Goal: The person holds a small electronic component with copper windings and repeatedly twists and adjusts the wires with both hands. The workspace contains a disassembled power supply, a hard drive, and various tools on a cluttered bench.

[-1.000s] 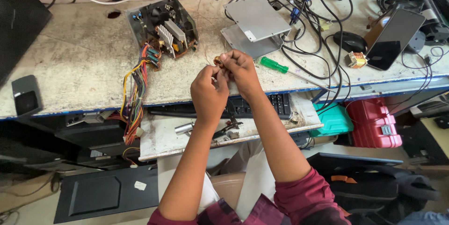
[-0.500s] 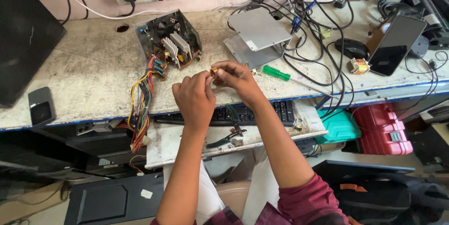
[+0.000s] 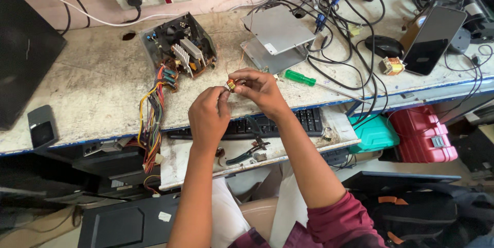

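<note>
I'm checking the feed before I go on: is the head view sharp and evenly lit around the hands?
Head view: even daylight, soft shadows, no glare; left hand and right hand sharp, small coil part too tiny for detail; edges bend slightly.

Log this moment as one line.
left hand: pinching coil | right hand: holding coil | beside: screwdriver, open power supply | surface: bench

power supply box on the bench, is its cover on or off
Off. The power supply box lies open on the bench, its heatsinks and circuit parts exposed, coloured wires spilling over the edge. Grey metal covers lie beside it.
</note>
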